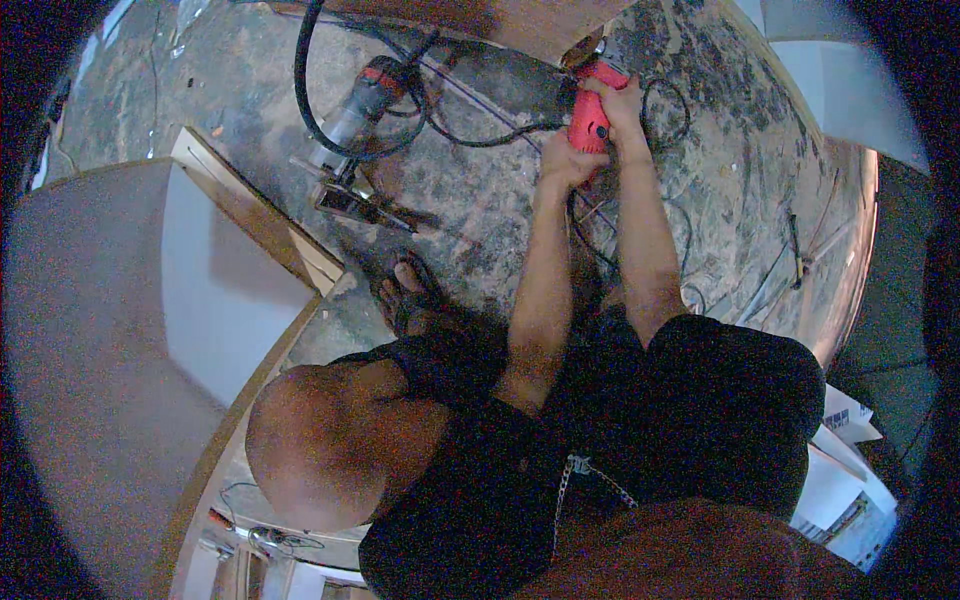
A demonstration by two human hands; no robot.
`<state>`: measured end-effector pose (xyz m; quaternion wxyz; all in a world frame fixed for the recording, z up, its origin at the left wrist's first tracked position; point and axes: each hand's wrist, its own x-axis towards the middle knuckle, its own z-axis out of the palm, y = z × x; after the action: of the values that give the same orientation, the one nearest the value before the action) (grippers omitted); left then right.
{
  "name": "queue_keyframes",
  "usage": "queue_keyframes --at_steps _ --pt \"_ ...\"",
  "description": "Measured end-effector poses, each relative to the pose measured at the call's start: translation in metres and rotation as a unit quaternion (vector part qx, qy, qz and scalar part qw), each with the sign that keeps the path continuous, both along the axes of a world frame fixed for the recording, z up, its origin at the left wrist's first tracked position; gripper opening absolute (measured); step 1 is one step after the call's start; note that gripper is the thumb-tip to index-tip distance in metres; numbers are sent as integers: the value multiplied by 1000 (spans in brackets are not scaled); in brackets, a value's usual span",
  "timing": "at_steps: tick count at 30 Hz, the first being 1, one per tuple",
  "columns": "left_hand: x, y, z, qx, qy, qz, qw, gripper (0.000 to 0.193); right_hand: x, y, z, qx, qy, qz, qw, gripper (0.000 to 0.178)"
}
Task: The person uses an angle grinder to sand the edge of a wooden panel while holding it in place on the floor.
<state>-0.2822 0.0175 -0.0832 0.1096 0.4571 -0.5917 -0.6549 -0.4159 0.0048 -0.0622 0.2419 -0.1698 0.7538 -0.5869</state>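
Observation:
A red corded angle grinder (590, 118) is held in both my hands, its head up against the lower edge of a brown wooden panel (520, 22). My left hand (572, 160) is closed around its rear end, close to the cord. Further forward, my right hand (625, 105) wraps the body near the head. The contact between the head and the panel is small and partly hidden. To the left, a grey power tool (352, 125) with a red band and a metal foot lies on the stained concrete floor (480, 185).
A thick black cable (302, 80) loops over the grey tool and across the floor. At the left stands a large pale panel (90, 330) with a wooden edge strip (240, 210). My sandalled foot (410, 285) is near the strip. Thin rods (800, 255) lie at the right.

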Motion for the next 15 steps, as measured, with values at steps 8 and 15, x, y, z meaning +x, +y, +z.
queue_keyframes --at_steps 8,15 --pt "5 -1 -3 9 -1 -12 1000 59 5 -3 3 38 45 21 998 69" --pt "3 -2 -15 48 -27 -34 998 68 2 -4 -11 1 23 21 1000 66"
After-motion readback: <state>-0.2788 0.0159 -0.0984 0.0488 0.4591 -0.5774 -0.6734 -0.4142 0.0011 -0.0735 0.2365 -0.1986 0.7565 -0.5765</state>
